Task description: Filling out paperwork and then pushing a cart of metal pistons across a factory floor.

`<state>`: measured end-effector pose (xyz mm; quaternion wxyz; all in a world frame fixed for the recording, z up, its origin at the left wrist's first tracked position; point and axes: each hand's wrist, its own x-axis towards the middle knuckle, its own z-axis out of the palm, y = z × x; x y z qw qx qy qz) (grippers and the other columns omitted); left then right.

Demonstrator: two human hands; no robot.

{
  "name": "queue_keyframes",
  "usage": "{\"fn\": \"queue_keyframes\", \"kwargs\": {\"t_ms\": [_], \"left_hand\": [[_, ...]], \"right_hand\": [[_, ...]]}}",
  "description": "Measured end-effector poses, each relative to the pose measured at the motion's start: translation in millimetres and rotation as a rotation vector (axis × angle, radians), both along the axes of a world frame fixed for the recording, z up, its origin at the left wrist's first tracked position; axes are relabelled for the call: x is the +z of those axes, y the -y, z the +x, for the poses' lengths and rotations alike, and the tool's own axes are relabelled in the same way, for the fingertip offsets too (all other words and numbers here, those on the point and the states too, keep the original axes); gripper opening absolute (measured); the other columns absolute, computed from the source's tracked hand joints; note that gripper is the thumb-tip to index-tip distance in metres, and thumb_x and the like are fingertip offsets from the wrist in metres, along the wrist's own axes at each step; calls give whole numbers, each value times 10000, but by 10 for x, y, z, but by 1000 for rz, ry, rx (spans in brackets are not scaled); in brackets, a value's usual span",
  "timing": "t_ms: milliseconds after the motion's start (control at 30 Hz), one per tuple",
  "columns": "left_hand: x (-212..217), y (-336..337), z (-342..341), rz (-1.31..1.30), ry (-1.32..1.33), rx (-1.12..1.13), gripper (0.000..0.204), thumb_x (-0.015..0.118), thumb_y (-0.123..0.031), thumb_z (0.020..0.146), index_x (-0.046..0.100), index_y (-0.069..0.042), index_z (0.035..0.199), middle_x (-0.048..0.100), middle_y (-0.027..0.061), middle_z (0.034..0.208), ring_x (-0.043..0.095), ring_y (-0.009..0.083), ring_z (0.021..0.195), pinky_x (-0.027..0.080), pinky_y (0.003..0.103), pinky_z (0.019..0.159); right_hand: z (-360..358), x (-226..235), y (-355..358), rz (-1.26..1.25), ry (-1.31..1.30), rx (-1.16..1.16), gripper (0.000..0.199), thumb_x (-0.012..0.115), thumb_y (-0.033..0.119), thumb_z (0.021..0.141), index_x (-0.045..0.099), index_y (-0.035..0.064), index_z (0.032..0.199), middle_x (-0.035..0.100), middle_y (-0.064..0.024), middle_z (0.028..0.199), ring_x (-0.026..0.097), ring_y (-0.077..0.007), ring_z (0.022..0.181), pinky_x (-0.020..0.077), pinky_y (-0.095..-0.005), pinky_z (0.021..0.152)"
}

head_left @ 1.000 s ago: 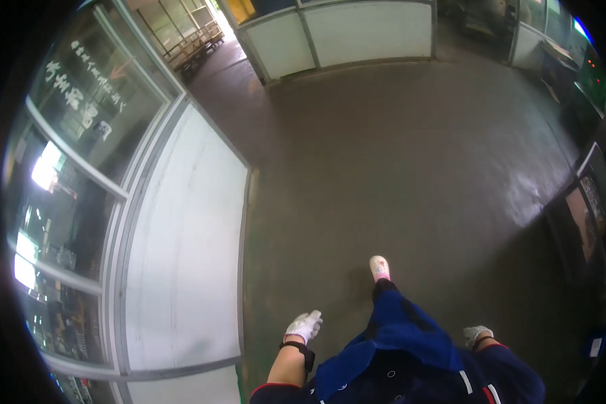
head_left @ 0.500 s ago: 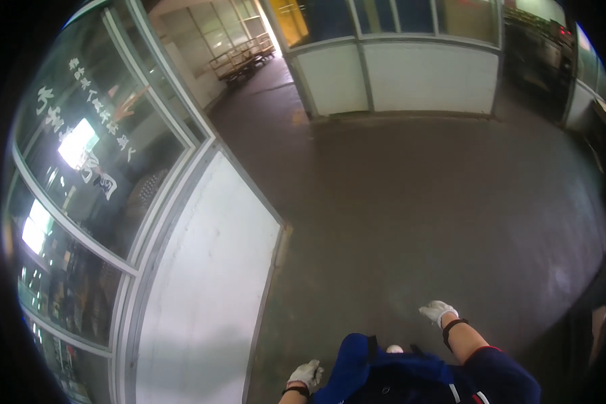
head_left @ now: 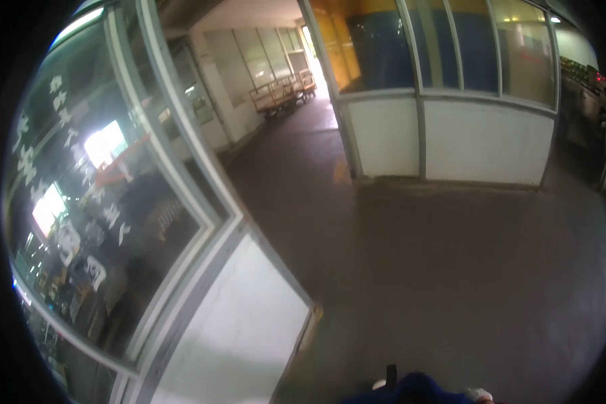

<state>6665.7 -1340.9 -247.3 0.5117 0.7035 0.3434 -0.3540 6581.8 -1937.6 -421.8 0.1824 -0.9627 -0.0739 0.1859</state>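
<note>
Only the top of my white-gloved right hand [head_left: 478,394] shows at the lower edge, beside my blue clothing [head_left: 421,389]. Its fingers are cut off, so whether they are open or closed does not show. A small white patch [head_left: 379,384] peeks out left of a dark strap [head_left: 391,374]; it is too small to tell whether it is a glove or a shoe. My left hand cannot be made out. Nearest to my left side stands a white lower wall panel [head_left: 242,323] under a metal-framed window [head_left: 108,175] with white lettering.
A dark smooth floor [head_left: 451,269] spreads ahead. Across it stands a white-panelled partition [head_left: 485,141] with windows above. Between the two partitions a passage leads to wooden-sided carts [head_left: 276,97] and a bright doorway [head_left: 313,60]. Dark equipment [head_left: 582,101] lies at the far right.
My view has tilted up and shifted leftward, with the near partition corner now lower in it. Both gloved hands showed earlier; the right has sunk to the lower edge and the left is no longer recognisable.
</note>
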Motion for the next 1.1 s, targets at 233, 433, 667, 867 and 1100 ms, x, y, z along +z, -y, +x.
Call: {"fn": "queue_keyframes", "kwargs": {"t_ms": [233,433,667,867,1100], "left_hand": [[-42,283,2685,-320,205,149,212,593,-280,828,585,-69,811,556,33,649,505,143,551,401,284,476],[-346,673,3957,192,293,-447,536,432,-512,839,549,-61,1103,555,153,1081,507,290,1015,370,360,858],[-962,-189,4423,313,740,-495,365,486,-431,833,570,-143,1041,608,156,975,559,341,918,426,441,755],[-1385,-547,5293,235,613,-174,354,496,-424,835,568,-137,1030,604,137,936,550,315,860,420,427,725],[-1202,-1200,6583,98,453,121,339,510,-414,839,565,-129,1014,598,110,883,538,279,779,412,407,681]], "right_hand": [[1331,101,-281,85,-554,-593,387,450,342,862,524,160,1196,515,-101,1225,462,-283,1147,354,-381,961],[3976,700,-668,-153,-633,-383,424,432,374,866,484,177,1237,492,-106,1250,435,-281,1173,328,-379,983],[6556,302,-809,-152,-512,-139,543,321,467,894,354,143,1329,392,-84,1346,324,-263,1260,252,-371,1029],[8356,2369,-2566,70,-671,-346,607,267,512,900,321,101,1342,324,-57,1395,255,-254,1294,182,-352,1058],[9537,2244,-2663,228,-582,-553,586,305,514,881,372,108,1297,376,-70,1338,310,-253,1247,234,-357,1011]]}}
